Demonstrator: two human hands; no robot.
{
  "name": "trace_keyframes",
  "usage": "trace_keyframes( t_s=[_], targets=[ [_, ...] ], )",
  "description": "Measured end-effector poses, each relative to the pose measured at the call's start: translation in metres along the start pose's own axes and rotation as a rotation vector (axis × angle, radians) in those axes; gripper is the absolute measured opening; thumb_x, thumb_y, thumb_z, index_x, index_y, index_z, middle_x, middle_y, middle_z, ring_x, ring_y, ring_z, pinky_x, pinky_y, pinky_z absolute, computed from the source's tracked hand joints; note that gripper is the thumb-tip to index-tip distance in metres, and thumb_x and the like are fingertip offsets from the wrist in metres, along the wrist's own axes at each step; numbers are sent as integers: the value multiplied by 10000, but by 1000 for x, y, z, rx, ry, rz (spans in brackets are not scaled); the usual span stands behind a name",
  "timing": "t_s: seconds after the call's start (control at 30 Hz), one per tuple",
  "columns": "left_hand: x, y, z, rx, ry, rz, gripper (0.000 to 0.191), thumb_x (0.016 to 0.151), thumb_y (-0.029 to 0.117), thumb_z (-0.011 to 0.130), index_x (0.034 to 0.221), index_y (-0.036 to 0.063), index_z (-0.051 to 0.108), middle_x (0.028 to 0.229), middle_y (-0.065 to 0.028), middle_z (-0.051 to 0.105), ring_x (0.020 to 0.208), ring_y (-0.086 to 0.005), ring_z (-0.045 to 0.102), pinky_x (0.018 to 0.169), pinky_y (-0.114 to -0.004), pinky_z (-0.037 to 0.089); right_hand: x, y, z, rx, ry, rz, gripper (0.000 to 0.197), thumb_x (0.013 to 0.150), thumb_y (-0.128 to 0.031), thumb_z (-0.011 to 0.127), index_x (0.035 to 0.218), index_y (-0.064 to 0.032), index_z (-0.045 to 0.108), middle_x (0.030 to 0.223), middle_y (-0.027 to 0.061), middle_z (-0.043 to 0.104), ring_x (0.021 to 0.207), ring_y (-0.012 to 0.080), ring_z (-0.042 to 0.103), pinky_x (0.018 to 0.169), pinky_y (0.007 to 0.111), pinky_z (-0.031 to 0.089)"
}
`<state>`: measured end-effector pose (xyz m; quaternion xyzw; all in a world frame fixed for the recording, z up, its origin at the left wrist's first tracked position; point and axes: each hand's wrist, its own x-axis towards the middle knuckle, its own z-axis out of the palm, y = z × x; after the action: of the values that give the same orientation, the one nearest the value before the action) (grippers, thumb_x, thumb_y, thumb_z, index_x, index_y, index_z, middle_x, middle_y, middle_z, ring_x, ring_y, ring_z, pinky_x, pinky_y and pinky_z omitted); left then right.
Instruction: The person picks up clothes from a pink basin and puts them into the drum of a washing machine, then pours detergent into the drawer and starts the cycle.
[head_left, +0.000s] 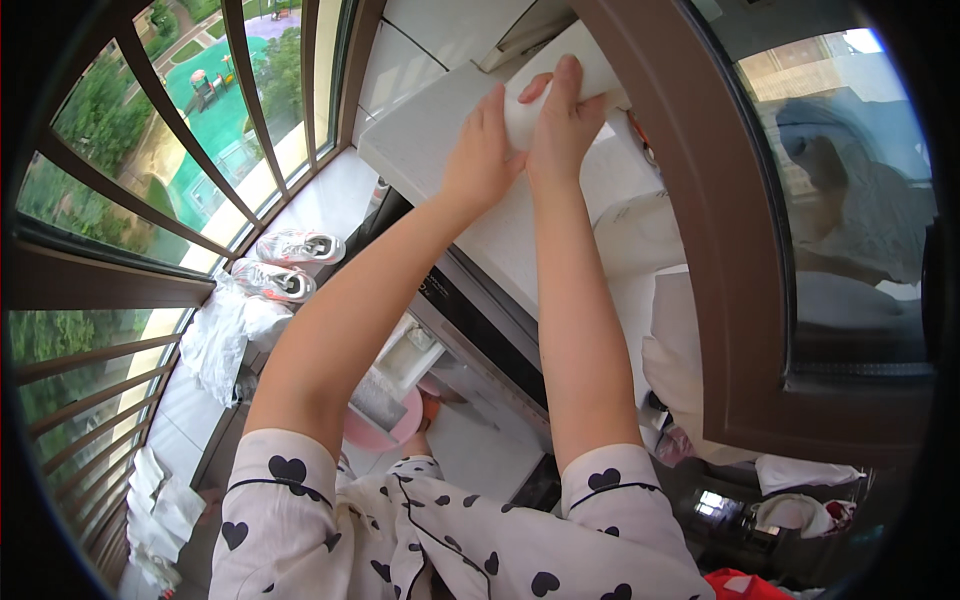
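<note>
Both arms reach forward over a white countertop (427, 135). My left hand (484, 154) presses against the near left side of a smooth white container (523, 118), fingers pointing up along it. From the right, my right hand (564, 124) grips the same container, its fingertips showing on the upper side. The container leans over the counter; its far end passes behind a brown frame, and its exact kind is unclear. A second white container (637, 229) stands right of my right forearm, partly hidden by the frame.
Under the counter, a washing machine (480, 330) has its detergent drawer (409, 349) pulled out above a pink basin (401, 427). Sneakers (300, 247) and white cloths (225, 330) lie on the left window ledge. A brown door frame (712, 225) curves close along the right.
</note>
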<state>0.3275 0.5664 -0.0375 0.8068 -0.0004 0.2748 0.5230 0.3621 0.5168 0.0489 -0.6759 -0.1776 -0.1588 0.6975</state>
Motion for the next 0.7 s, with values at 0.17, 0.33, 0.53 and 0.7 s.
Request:
trace_keyframes(
  t_s=[0.17,0.33,0.53,0.7],
  targets=[
    [-36,4,-34,-47,-92,21,693,785,140,685,1378,12,348,1331,-209,459,1225,-385,439,1014,-426,387,-16,3,-9,-166,24,2,214,953,-229,522,983,-20,488,808,80,589,748,148,547,720,291,441],
    [-169,41,-134,-143,-177,-90,356,819,72,628,1165,3,581,1251,-167,547,1150,-339,522,986,-374,404,-170,-18,-37,-160,103,229,229,951,-109,508,1151,4,507,1072,90,587,986,162,560,908,292,434],
    [-331,26,-181,-50,262,-660,499,920,72,513,1387,32,343,1425,-110,311,1227,-206,403,994,-370,375,-331,-59,-59,29,-210,865,170,951,-49,486,1101,-11,556,863,40,597,739,73,557,688,210,456],
    [-403,-16,-154,-373,112,-1014,593,987,344,458,1436,17,248,1342,-131,397,1157,-205,441,983,-345,377,-382,-50,-54,36,-521,1038,155,940,-84,520,1064,-18,585,858,23,602,728,66,556,659,210,458]
  ],
)
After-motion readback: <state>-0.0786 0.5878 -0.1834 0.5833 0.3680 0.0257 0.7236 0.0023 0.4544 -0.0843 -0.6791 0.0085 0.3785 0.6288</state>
